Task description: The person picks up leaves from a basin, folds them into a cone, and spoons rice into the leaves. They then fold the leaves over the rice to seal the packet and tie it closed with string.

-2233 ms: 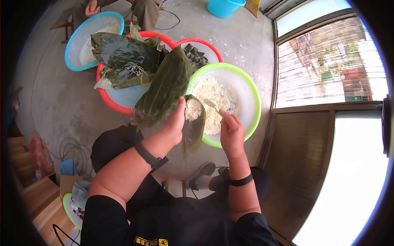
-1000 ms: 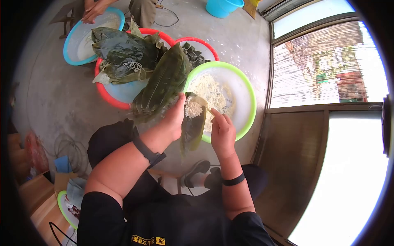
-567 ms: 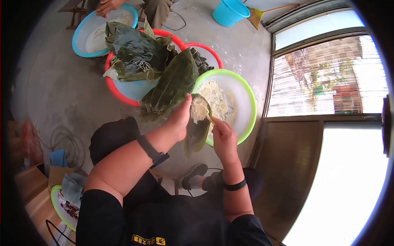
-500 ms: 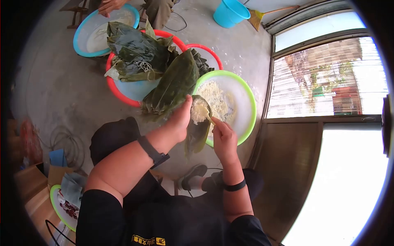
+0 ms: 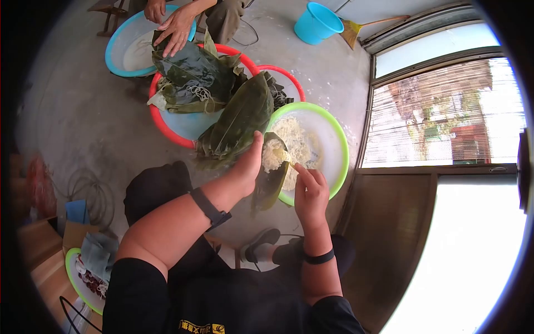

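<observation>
My left hand [image 5: 248,168] is closed around a folded green leaf [image 5: 270,188], thumb pointing up. White rice [image 5: 273,155] lies in the leaf's upper hollow. Pinched in the fingers of my right hand [image 5: 312,193] is a spoon [image 5: 293,167], its front end at the rice. Right behind the filled leaf stands a green-rimmed basin [image 5: 343,142] with more rice [image 5: 299,140] inside. Large wet leaves [image 5: 240,114] hang over the near edge of a red-rimmed basin [image 5: 167,131], just beyond my left hand.
Across from me, a co-worker's hand [image 5: 177,28] rests on leaves beside a blue basin [image 5: 113,47]. A second red-rimmed basin [image 5: 289,75] stands behind. Further back are a blue bucket [image 5: 317,23] and a broom [image 5: 351,33]. A green-rimmed plate [image 5: 74,273] is at lower left.
The co-worker's hand has come over the leaves at the red-rimmed basin. My right hand has shifted slightly down and right with the spoon. My left hand still grips the leaf.
</observation>
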`<action>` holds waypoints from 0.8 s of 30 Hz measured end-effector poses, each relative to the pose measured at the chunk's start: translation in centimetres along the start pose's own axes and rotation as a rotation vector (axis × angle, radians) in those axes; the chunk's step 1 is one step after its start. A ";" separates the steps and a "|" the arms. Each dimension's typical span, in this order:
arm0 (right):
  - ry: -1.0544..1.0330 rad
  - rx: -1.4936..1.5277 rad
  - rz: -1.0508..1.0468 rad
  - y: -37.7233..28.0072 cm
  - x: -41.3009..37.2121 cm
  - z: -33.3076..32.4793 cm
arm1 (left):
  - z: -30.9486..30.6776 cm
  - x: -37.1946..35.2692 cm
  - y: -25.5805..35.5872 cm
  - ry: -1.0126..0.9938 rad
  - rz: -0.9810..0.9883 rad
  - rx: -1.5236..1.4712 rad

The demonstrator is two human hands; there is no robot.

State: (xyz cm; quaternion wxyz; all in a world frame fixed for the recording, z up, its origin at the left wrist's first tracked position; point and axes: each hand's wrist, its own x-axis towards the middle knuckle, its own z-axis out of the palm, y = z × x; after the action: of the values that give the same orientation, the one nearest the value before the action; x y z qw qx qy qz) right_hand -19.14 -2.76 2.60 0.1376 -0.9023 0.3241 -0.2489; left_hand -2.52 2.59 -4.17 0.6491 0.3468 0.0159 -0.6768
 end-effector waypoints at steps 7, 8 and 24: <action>0.001 -0.026 -0.036 0.1 0.9 0.1 | 0.8 -0.1 -0.3 0.020 -0.059 0.055; -0.005 -0.034 -0.050 0.5 0.9 0.1 | 0.9 -0.1 -0.3 0.018 -0.053 0.051; -0.144 0.190 0.199 1.5 -0.4 -0.3 | 1.0 0.8 -0.1 0.013 -0.092 -0.047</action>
State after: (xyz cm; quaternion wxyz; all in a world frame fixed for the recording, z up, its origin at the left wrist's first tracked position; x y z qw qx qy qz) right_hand -20.32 -3.60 2.07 0.2691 -0.8641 0.3762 -0.1982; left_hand -2.99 1.41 -3.88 0.6253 0.3346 0.0519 -0.7031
